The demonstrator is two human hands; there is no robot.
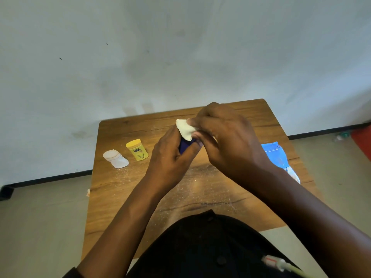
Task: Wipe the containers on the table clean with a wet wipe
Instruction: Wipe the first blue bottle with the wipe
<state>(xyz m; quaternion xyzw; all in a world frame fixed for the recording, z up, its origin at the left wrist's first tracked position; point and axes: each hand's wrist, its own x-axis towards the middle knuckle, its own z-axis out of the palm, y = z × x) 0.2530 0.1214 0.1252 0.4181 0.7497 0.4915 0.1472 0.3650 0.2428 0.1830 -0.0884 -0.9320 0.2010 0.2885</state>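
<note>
On the left of the wooden table [124,197] a white container [116,159] stands near the far-left part of the top, and just to its right, a little farther back, a yellow container [137,149] with a yellow lid. The two are close but apart.

Right of them, above the middle of the table, the left hand [172,155] grips a dark blue container [184,146], its fingers and thumb curled round it (only a small patch of blue shows between the hands). The wipe [185,128], white and folded, lies over the top of that container. The right hand [226,141] pinches the wipe between thumb and fingers, pressing it against the blue container.

At the right edge of the table lies a blue and white pack [279,157], partly hidden behind the right forearm. White specks are scattered over the tabletop.
</note>
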